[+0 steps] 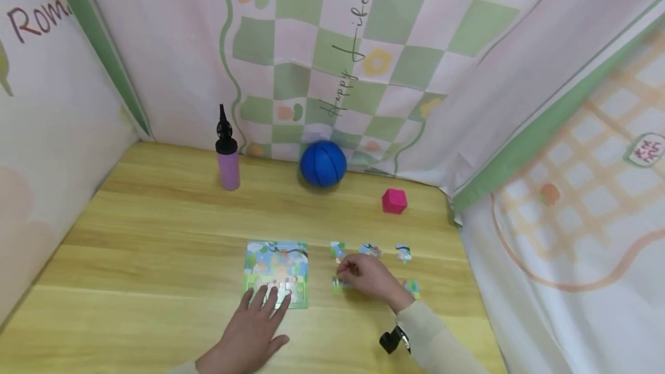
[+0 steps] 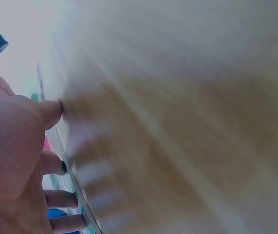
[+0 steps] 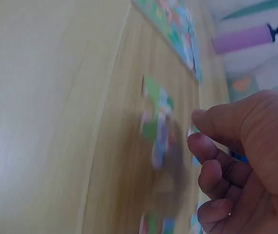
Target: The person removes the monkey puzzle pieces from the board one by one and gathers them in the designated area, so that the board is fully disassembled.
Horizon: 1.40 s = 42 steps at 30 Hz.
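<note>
A square jigsaw puzzle board with a colorful cartoon picture lies on the table, its lower part showing pale piece outlines. My left hand lies spread over the board's lower edge, fingertips on it; in the left wrist view the left hand has its fingers straight. To the right of the board, my right hand hovers above loose puzzle pieces, fingers loosely curled. In the right wrist view, the right hand has thumb and forefinger close together, with no piece plainly held. Below it lies a green-edged puzzle piece, partly blurred.
Loose pieces lie in two rows, among them a top middle piece and a top right piece. Farther back stand a purple hand pump, a blue ball and a pink cube. Curtains enclose the wooden table.
</note>
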Available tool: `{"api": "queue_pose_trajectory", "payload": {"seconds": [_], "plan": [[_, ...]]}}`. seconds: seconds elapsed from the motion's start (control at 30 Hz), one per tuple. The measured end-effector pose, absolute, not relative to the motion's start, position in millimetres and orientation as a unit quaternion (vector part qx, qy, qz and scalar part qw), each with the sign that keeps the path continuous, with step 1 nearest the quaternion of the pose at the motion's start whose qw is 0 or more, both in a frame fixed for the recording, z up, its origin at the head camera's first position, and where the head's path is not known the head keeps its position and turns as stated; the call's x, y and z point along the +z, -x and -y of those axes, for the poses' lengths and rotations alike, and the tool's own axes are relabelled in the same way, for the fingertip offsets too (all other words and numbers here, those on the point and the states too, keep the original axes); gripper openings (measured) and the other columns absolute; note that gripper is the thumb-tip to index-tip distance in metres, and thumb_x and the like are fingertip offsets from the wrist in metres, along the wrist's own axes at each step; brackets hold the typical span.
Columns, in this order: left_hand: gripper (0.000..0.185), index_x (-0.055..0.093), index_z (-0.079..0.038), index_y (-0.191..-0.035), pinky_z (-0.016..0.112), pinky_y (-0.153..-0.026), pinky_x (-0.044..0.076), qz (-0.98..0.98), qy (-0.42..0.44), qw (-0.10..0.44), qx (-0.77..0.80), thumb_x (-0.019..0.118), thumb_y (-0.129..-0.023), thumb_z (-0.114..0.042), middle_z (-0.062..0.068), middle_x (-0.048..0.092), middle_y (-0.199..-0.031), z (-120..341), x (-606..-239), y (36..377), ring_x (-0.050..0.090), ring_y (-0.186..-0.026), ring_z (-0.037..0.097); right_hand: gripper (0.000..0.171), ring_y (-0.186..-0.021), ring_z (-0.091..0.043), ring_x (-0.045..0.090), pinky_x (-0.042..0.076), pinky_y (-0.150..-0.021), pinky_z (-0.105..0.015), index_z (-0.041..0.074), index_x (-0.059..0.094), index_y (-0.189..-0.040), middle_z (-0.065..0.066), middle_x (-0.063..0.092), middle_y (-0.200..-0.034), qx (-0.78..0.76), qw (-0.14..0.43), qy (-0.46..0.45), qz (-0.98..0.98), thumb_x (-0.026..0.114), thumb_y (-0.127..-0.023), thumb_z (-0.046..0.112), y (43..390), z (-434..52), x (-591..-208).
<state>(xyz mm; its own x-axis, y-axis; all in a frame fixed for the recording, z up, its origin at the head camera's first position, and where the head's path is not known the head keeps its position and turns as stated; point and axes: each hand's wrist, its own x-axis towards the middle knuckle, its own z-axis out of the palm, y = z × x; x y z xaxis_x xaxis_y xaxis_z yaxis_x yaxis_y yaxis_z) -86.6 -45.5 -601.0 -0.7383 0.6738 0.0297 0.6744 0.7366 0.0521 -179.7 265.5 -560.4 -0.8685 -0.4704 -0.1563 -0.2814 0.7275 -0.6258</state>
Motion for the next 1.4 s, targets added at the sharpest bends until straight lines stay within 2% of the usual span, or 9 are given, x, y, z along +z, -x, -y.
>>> {"api": "queue_pose_trajectory", "payload": {"seconds": [0.23,0.33,0.5,0.67,0.9,1.1,1.4], "plan": [[0.068,0.047,-0.019,-0.153,0.062,-0.104,0.041,0.925,0.378,-0.001,-0.046,0.055,-0.098,-0.058,0.023,0.047,-0.149,48,-602,82,0.044,-0.135,0.044,0.016,-0.085,-0.003,0.06,0.054,-0.078,-0.025,0.009,0.075,-0.11,0.008,0.068,-0.097,-0.27,0.148,0.278,-0.91,0.067,-0.098,0.016,170,-217,-562],[0.064,0.047,-0.022,-0.153,0.061,-0.106,0.039,0.92,0.387,-0.011,-0.057,0.056,-0.099,-0.055,0.024,0.043,-0.152,50,-604,81,0.041,-0.137,0.045,0.02,-0.082,-0.001,0.059,0.053,-0.075,-0.021,0.008,0.075,-0.112,0.008,0.067,-0.095,-0.236,0.138,0.292,-0.917,0.068,-0.096,0.017,165,-202,-566],[0.061,0.048,-0.019,-0.153,0.06,-0.108,0.037,0.913,0.401,-0.021,-0.067,0.056,-0.101,-0.05,0.025,0.038,-0.155,52,-601,82,0.037,-0.14,0.044,0.015,-0.073,0.0,0.054,0.05,-0.065,-0.019,0.011,0.078,-0.104,0.009,0.064,-0.087,-0.181,0.111,0.274,-0.938,0.074,-0.092,0.019,160,-192,-564],[0.059,0.049,-0.018,-0.152,0.058,-0.11,0.036,0.912,0.406,-0.029,-0.059,0.054,-0.102,-0.049,0.023,0.037,-0.156,53,-601,83,0.036,-0.141,0.044,0.012,-0.069,-0.001,0.052,0.048,-0.061,-0.019,0.012,0.077,-0.097,0.01,0.06,-0.082,-0.164,0.1,0.25,-0.949,0.076,-0.09,0.022,156,-189,-567],[0.059,0.049,-0.018,-0.152,0.059,-0.11,0.035,0.909,0.411,-0.03,-0.061,0.053,-0.103,-0.049,0.023,0.035,-0.157,54,-603,81,0.035,-0.142,0.043,0.01,-0.069,-0.003,0.052,0.049,-0.064,-0.022,0.015,0.069,-0.091,0.012,0.057,-0.08,-0.225,0.144,0.21,-0.941,0.075,-0.091,0.023,155,-190,-573],[0.059,0.051,-0.018,-0.151,0.06,-0.109,0.036,0.911,0.406,-0.024,-0.066,0.055,-0.101,-0.05,0.023,0.037,-0.157,55,-602,81,0.036,-0.141,0.044,0.008,-0.067,-0.005,0.055,0.051,-0.059,-0.023,0.018,0.067,-0.089,0.012,0.058,-0.077,-0.3,0.168,0.202,-0.917,0.072,-0.094,0.017,157,-193,-569],[0.06,0.05,-0.018,-0.151,0.059,-0.11,0.036,0.918,0.393,-0.021,-0.051,0.056,-0.101,-0.05,0.023,0.036,-0.157,63,-598,84,0.035,-0.141,0.044,0.005,-0.074,-0.007,0.059,0.054,-0.066,-0.025,0.016,0.072,-0.1,0.012,0.064,-0.086,-0.37,0.174,0.219,-0.886,0.07,-0.097,0.02,162,-200,-561]]}}
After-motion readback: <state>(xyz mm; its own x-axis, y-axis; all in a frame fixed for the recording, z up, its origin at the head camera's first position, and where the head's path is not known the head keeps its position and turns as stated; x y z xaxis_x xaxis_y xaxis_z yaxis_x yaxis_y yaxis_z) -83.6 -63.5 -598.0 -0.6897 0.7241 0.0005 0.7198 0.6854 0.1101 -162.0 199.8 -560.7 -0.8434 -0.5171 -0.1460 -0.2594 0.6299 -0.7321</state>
